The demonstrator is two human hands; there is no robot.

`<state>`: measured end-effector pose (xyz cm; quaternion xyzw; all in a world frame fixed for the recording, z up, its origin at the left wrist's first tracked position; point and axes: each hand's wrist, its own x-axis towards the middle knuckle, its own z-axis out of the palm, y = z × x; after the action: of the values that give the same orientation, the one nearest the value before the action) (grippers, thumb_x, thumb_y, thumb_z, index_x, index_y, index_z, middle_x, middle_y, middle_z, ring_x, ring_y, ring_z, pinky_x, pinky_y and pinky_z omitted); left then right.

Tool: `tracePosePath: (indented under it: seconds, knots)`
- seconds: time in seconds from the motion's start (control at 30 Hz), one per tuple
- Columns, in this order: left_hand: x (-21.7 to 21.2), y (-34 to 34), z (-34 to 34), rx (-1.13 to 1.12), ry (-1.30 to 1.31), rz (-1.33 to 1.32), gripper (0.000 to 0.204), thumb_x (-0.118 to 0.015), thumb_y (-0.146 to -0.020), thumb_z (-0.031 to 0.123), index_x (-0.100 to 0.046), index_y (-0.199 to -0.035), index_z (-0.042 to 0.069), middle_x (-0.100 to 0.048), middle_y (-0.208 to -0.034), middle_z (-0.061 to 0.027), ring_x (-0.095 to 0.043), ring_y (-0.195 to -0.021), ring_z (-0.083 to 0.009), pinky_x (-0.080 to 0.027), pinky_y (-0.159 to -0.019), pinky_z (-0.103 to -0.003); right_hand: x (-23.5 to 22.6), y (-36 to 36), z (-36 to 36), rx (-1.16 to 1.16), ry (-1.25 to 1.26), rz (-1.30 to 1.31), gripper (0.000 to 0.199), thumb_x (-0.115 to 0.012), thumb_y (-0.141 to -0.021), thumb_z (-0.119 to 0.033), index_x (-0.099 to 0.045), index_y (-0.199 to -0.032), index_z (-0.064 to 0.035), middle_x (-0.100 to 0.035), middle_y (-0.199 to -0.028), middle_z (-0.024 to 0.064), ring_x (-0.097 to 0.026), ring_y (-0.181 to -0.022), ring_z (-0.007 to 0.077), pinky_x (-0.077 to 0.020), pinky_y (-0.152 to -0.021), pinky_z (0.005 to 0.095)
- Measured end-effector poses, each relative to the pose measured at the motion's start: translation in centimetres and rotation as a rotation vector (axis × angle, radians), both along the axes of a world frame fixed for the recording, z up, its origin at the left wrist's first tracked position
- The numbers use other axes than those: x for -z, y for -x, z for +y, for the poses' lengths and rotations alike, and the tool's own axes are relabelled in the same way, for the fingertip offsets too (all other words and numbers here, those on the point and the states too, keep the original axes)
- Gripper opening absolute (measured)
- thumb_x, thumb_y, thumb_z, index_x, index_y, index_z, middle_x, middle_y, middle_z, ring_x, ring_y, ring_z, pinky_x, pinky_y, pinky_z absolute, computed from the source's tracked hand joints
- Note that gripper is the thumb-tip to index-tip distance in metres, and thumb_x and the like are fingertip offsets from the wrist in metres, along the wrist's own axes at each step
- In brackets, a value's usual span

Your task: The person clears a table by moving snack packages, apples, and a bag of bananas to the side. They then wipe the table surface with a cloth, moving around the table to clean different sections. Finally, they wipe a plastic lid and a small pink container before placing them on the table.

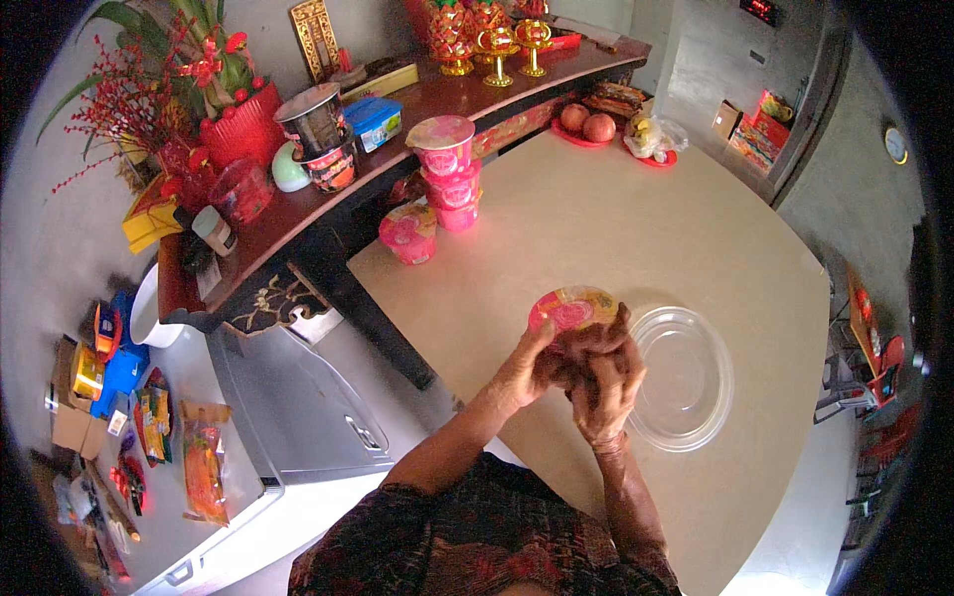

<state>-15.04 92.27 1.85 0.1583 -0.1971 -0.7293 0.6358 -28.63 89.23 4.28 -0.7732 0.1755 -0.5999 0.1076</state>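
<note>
Meanwhile, pink foil-lidded cup (573, 309) in both hands' grip (beside clear bowl (686, 378))

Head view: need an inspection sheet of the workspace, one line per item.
Surface: beige round table, mostly bare around the hands.
Job's things: pink-lidded cup held in both hands above the table; clear plastic bowl beside it on the right, looks empty.
Clutter: stacked pink cups and a single pink cup at the far left edge; red plate of fruit at the far edge.
Hands: left hand and right hand both closed around the cup.
Cables: nothing seen.
Surroundings: dark wooden shelf with ornaments and a red plant pot; packets on a grey surface at left.
</note>
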Motion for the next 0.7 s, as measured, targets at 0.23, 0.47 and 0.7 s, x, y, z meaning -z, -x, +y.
tracePosePath:
  seconds: [0.23, 0.47, 0.7]
  knots:
    - [-0.1, -2.9, 0.4, -0.270, -0.024, 0.075, 0.070, -0.062, -0.076, 0.029, -0.037, -0.136, 0.003, -0.052, -0.129, -0.0167, -0.054, -0.115, -0.0314, -0.043, -0.100, -0.047, 0.8, 5.7, 1.0, -0.199, -0.158, 0.362, 0.029, -0.060, -0.075, 0.002, -0.063, -0.103, -0.0070, -0.054, -0.119, 0.0179, -0.053, -0.111, 0.0383, -0.0467, -0.091, 0.0467]
    - [-1.7, 0.8, -0.9, -0.072, 0.120, -0.032, 0.074, -0.054, -0.081, 0.032, -0.029, -0.142, 0.000, -0.050, -0.133, -0.0162, -0.050, -0.120, -0.0293, -0.038, -0.104, -0.042, -5.1, 3.9, -1.4, -0.477, -0.797, -0.237, 0.019, -0.047, -0.090, -0.003, -0.055, -0.107, 0.0001, -0.058, -0.104, 0.0142, -0.058, -0.071, 0.0150, -0.0503, -0.064, 0.0295]
    - [-1.6, 0.2, -0.9, -0.188, 0.087, -0.149, 0.062, -0.052, -0.078, 0.025, -0.043, -0.134, -0.001, -0.055, -0.124, -0.0145, -0.055, -0.111, -0.0245, -0.044, -0.097, -0.040, -2.6, 3.9, -2.0, -0.309, -1.248, -0.223, 0.023, -0.047, -0.097, -0.019, -0.054, -0.110, -0.0015, -0.056, -0.062, 0.0020, -0.048, -0.043, 0.0088, -0.0365, -0.038, 0.0216]
